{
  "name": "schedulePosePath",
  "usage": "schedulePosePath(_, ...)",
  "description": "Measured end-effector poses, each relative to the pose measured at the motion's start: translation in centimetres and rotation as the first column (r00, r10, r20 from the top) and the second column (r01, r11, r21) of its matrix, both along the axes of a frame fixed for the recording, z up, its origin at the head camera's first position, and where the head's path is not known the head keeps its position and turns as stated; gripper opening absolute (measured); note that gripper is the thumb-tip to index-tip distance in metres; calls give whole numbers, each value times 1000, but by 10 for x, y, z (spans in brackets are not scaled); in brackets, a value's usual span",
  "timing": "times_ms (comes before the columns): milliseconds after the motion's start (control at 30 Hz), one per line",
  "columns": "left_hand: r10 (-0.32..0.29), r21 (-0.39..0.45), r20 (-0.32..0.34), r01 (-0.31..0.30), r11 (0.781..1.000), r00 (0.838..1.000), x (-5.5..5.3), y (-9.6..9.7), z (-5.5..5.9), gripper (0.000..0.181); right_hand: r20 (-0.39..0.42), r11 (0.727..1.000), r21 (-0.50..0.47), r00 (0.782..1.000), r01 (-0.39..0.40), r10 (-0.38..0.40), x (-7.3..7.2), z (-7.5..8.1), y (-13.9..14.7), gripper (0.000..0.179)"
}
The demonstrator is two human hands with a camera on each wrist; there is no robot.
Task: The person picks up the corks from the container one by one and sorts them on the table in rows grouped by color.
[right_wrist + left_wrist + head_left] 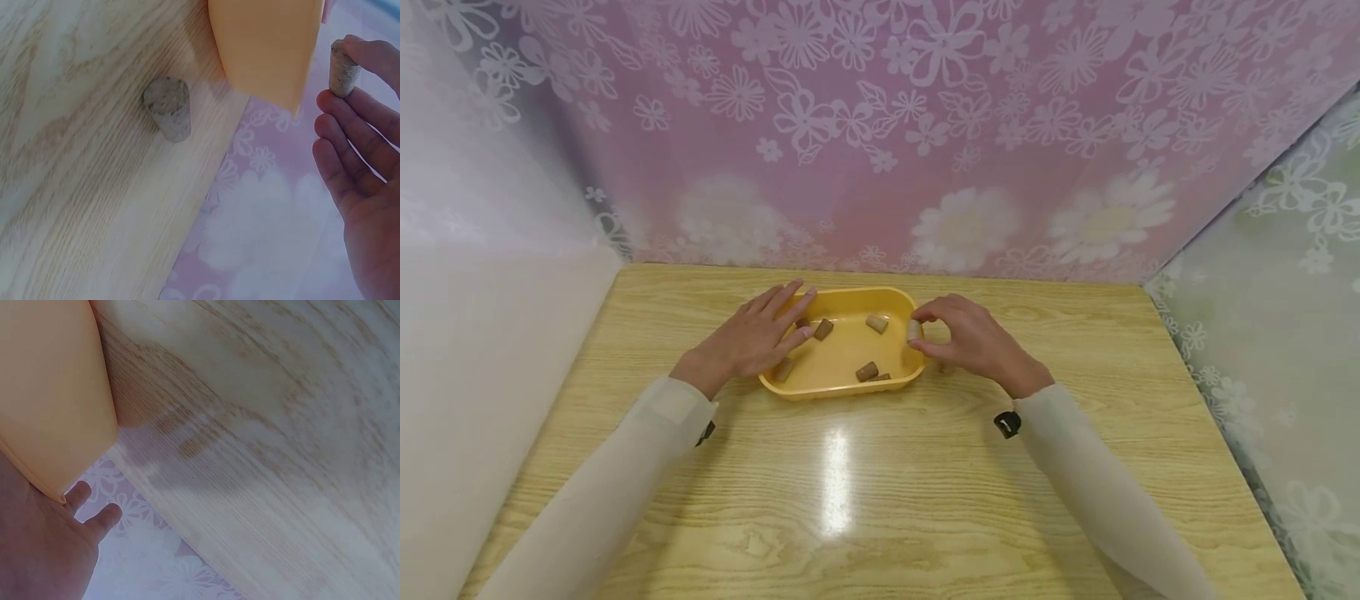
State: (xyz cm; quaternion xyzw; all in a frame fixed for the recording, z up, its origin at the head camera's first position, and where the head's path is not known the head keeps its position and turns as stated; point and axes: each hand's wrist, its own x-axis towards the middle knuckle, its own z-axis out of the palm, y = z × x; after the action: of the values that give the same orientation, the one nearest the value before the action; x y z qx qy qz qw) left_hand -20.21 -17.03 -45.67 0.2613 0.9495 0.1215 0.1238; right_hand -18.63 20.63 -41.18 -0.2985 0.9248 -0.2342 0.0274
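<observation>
A yellow tray (842, 390) holds several corks, among them a brown cork (823, 329), a paler cork (877, 322) and a dark cork (867, 371). My left hand (760, 333) lies over the tray's left end with its fingers spread, partly covering corks there; in the left wrist view the hand (44, 544) touches the tray's rim. At the right rim, my right hand (973, 337) pinches a light tapered cork (343, 70) between thumb and fingertip, the other fingers loosely extended. Another cork (169, 109) sits on the table beside the tray, mostly hidden under the right hand in the head view.
The tray stands near the far edge of a wood-grain table (925, 483). A pink flowered curtain (865, 150) hangs behind it, and pale sheets (497, 292) close off the left and right sides.
</observation>
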Motion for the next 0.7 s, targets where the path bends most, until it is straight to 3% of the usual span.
schedulePosePath(700, -7, 2, -3, 7, 1000, 1000, 1, 1, 3, 74, -12, 995, 32, 995, 97, -97, 8, 0, 38, 41)
